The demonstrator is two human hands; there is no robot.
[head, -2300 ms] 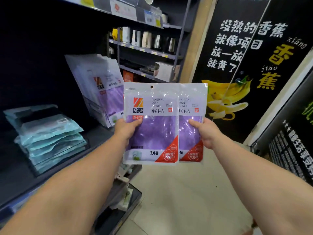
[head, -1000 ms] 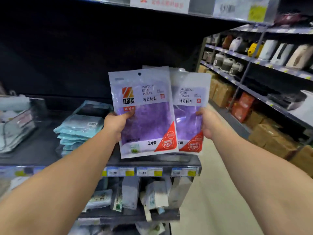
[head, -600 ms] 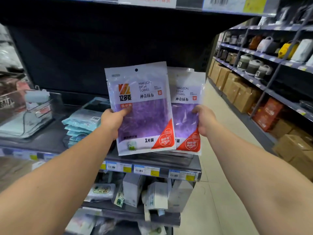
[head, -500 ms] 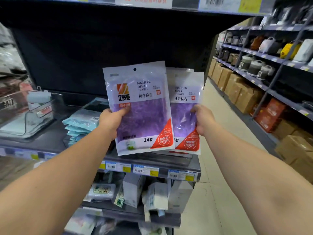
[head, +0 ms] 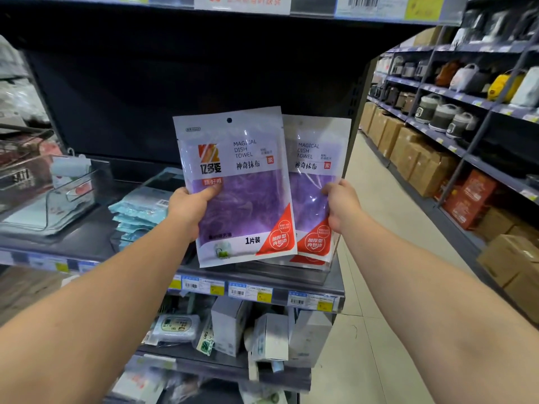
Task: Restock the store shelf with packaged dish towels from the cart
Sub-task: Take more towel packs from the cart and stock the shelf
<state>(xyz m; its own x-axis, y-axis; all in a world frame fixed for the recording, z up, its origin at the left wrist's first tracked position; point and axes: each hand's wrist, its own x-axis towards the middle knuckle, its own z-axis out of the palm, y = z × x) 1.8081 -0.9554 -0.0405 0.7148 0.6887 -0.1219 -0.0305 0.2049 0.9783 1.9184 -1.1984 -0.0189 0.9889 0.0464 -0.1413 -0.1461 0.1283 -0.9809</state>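
Observation:
My left hand (head: 186, 208) grips a purple dish towel packet (head: 236, 170) by its left edge, thumb on the front. My right hand (head: 339, 205) grips a second purple dish towel packet (head: 316, 158) by its right edge, with another packet showing just behind its lower edge. Both are held upright side by side, the left one overlapping the right, just above the right end of the dark store shelf (head: 87, 240). The cart is out of view.
A stack of teal packets (head: 140, 211) lies on the shelf left of my hands, and a clear plastic bin (head: 55, 193) stands further left. Price tags (head: 253, 293) line the shelf edge. Boxes fill the shelf below. An aisle with appliances and cartons (head: 425, 167) runs right.
I have turned left from the banana poster to face the shelf. Both packets have come down and closer to the shelf's right end, still held the same way.

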